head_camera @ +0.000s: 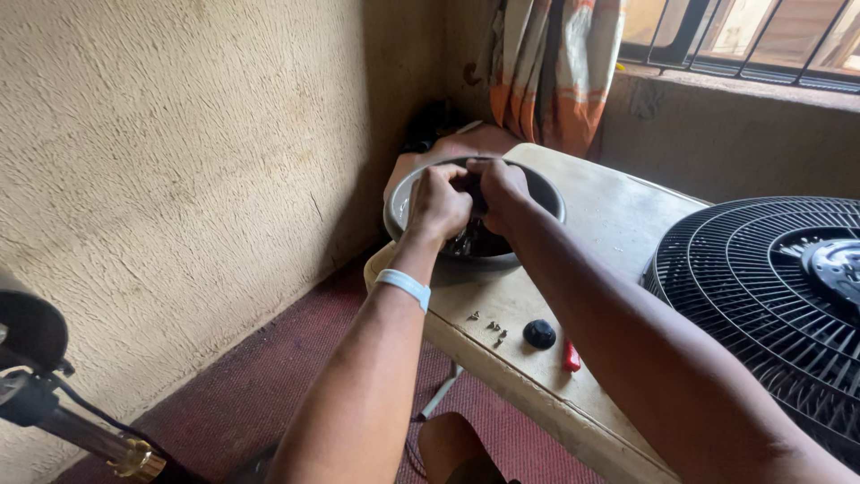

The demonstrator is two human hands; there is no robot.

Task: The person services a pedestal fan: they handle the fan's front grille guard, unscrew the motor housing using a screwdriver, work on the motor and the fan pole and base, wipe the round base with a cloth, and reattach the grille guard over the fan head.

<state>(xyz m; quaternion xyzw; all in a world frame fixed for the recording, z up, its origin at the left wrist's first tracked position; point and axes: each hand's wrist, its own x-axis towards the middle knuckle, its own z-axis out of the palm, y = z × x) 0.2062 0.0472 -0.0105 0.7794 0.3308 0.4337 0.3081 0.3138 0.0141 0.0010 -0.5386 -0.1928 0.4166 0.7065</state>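
Both hands, left (437, 203) and right (498, 188), fingers clamped on dark part (475, 235) inside grey bowl (400, 204).

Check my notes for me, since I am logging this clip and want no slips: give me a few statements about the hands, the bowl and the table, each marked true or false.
1. Both hands are over the grey bowl. True: the left hand and the right hand meet above it, around a dark object.
2. The bowl stands on the floor. False: it sits at the far end of the beige table.
3. A pale band is on the left wrist. True.
4. The black fan grille hangs on the wall. False: it lies flat on the table, at the right.
5. Small screws and a black knob lie on the table. True.
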